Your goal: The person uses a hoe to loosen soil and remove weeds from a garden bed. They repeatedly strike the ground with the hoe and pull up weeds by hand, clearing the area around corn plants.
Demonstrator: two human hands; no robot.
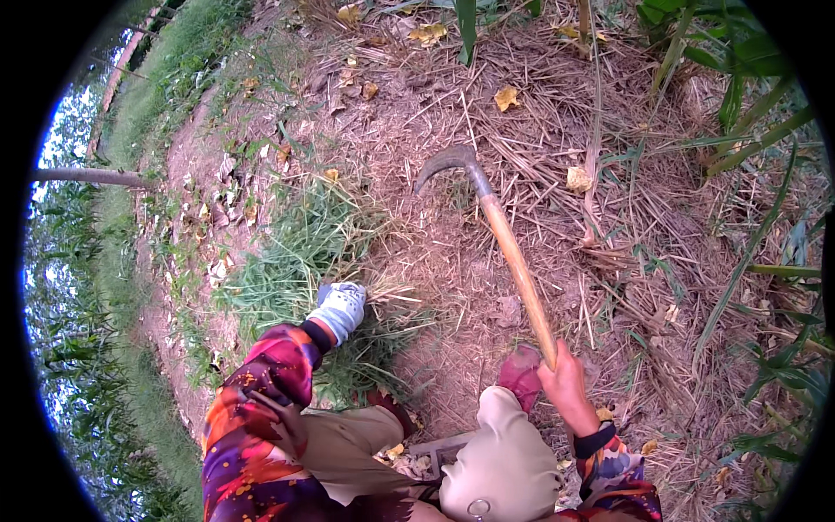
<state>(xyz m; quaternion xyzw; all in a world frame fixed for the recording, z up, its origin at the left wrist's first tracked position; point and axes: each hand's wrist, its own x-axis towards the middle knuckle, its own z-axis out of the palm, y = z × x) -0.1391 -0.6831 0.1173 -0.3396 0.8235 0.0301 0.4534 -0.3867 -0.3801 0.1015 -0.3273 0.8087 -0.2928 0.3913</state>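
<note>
My left hand point(340, 308), in a white and grey work glove, is closed on a bunch of cut grass point(306, 251) with straw-coloured stems that stick out to its right. My bare right hand point(566, 378) grips the lower end of the wooden handle of a sickle point(518, 267). The sickle's curved metal blade points left, over the bare soil ahead of me. More green grass point(372, 352) lies below my left hand, beside my leg. The fingers of the gloved hand are partly hidden.
Dry straw point(541, 156) and yellow leaves point(506, 98) litter the soil. Tall green plants point(737, 130) stand along the right side. A thin trunk or pole point(91, 176) juts in at the left, near a grassy strip. A dark red shoe point(522, 375) shows by my right knee.
</note>
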